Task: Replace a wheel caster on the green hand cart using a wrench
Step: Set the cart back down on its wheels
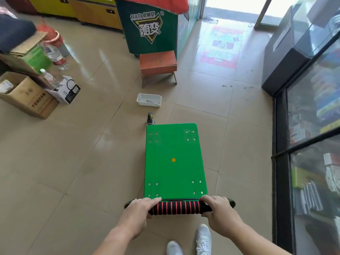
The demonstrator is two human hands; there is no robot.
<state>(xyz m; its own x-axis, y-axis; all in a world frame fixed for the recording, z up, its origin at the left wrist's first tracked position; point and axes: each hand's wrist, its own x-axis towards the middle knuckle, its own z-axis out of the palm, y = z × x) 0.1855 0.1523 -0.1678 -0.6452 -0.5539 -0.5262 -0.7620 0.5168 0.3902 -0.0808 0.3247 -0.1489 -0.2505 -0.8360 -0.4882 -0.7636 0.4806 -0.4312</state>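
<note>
Held the green cart (173, 162) by its handle (177, 207), deck up on the tiled floor (73, 162)

Wrapped left hand (141, 208) and right hand (217, 208) round the striped foam handle, one at each end, fingers curled over it. Found a loose caster (150, 119) standing just past the deck's far left corner, apart from it, and the wrench (151, 101) lying in a white basket (147, 104) further off, out of either hand. Could not tell whether that caster was the old one already swapped out or the spare yet to be fitted; saw no wheels from above
</note>
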